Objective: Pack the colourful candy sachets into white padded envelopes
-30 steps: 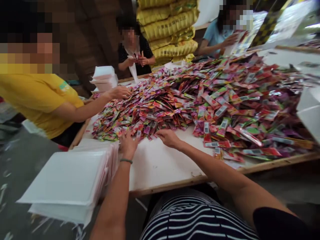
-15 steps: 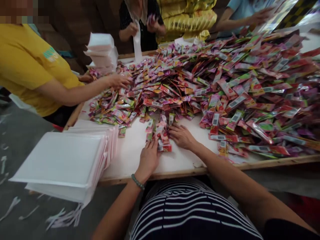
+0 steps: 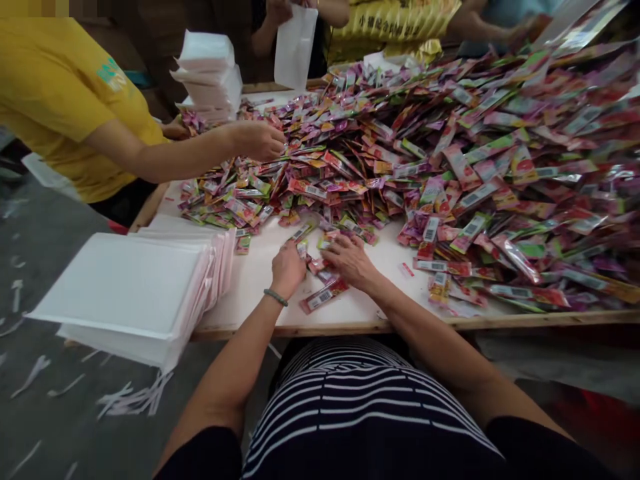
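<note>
Small, colourful printed packets, some with barcodes, lie around both hands at the front of the table. My left hand [image 3: 289, 270], with a beaded bracelet on its wrist, has its fingers closed on a yellow-green packet [image 3: 302, 232]. Just to the right, my right hand [image 3: 351, 261] lies over several packets with its fingers stretched out; what is under the palm is hidden. A red packet with a barcode [image 3: 324, 296] lies flat on the table below and between the hands.
A large heap of packets [image 3: 450, 153] covers the table's middle and right. White bags [image 3: 120, 283] are stacked at the left front edge, with another white stack [image 3: 207, 70] behind. A co-worker in a yellow shirt [image 3: 65, 100] reaches over the heap. Two others work at the back.
My left hand has moved slightly up and left and closed on a packet. The packets between my hands have spread apart. The yellow-shirted co-worker's hand has moved right; a back co-worker's white bag is spread wider.
</note>
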`<action>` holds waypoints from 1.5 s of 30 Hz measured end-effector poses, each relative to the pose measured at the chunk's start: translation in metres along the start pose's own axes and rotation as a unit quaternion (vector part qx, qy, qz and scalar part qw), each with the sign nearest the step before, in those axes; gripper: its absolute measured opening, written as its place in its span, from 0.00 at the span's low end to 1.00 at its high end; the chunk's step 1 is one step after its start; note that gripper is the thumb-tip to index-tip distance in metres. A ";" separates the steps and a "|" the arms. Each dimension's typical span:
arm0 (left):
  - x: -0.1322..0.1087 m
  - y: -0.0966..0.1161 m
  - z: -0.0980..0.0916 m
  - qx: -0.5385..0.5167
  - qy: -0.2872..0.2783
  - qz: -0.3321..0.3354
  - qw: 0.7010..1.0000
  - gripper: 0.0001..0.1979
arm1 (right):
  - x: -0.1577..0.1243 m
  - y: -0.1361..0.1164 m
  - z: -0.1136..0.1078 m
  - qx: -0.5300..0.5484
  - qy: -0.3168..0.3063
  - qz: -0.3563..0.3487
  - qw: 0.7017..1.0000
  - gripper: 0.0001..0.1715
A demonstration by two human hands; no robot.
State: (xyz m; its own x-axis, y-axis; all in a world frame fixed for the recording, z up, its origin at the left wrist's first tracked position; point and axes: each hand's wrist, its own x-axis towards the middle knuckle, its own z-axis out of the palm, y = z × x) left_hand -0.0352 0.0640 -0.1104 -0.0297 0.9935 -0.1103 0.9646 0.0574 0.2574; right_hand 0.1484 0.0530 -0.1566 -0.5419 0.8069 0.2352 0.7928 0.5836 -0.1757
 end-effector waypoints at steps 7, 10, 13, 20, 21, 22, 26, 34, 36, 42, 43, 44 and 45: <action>0.006 -0.018 -0.001 -0.094 -0.019 0.076 0.993 0.10 | -0.011 0.040 -0.002 0.061 0.094 0.247 0.963 0.14; 0.002 -0.019 -0.001 -0.077 -0.019 0.263 0.962 0.07 | -0.006 0.035 0.001 0.158 0.132 0.238 0.949 0.13; 0.006 -0.018 0.007 -0.025 -0.059 0.362 0.930 0.07 | -0.006 0.021 -0.003 0.240 0.147 0.197 0.939 0.13; 0.007 -0.026 0.013 -0.032 -0.048 0.216 0.975 0.08 | -0.042 -0.021 -0.013 0.162 -0.023 -0.083 0.983 0.14; 0.005 -0.025 0.012 -0.040 -0.049 0.195 0.979 0.11 | -0.045 -0.027 -0.011 0.129 -0.048 -0.082 0.987 0.17; 0.002 -0.023 0.011 -0.043 -0.049 0.185 0.981 0.12 | -0.048 -0.031 -0.010 0.104 -0.065 -0.072 0.990 0.18; -0.012 -0.013 0.012 -0.036 -0.057 0.231 0.971 0.12 | -0.050 -0.030 -0.014 0.138 -0.070 -0.034 0.987 0.18; -0.052 -0.006 0.017 -0.109 -0.141 0.349 0.920 0.09 | -0.046 0.053 -0.040 -0.046 0.000 0.254 0.966 0.22; -0.055 -0.004 0.015 -0.116 -0.136 0.322 0.930 0.11 | -0.049 0.064 -0.041 -0.070 -0.025 0.282 0.957 0.20; -0.053 0.001 0.013 -0.059 -0.154 0.342 0.925 0.07 | -0.062 0.039 -0.040 -0.017 0.041 0.271 0.962 0.16; -0.054 0.002 0.014 -0.059 -0.167 0.362 0.915 0.07 | -0.063 0.030 -0.038 -0.001 0.018 0.259 0.966 0.16; -0.056 0.003 0.014 -0.063 -0.175 0.376 0.908 0.07 | -0.062 0.021 -0.036 0.018 -0.014 0.245 0.969 0.15; -0.058 0.003 0.015 -0.069 -0.177 0.388 0.902 0.07 | -0.061 0.013 -0.032 0.037 -0.044 0.228 0.972 0.15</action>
State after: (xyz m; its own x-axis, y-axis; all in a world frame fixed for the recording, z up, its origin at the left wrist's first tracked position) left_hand -0.0262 0.0050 -0.1178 0.7494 0.6473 -0.1389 0.6165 -0.6058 0.5030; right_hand 0.2007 0.0084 -0.1426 -0.1623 0.9861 0.0346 0.9356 0.1649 -0.3123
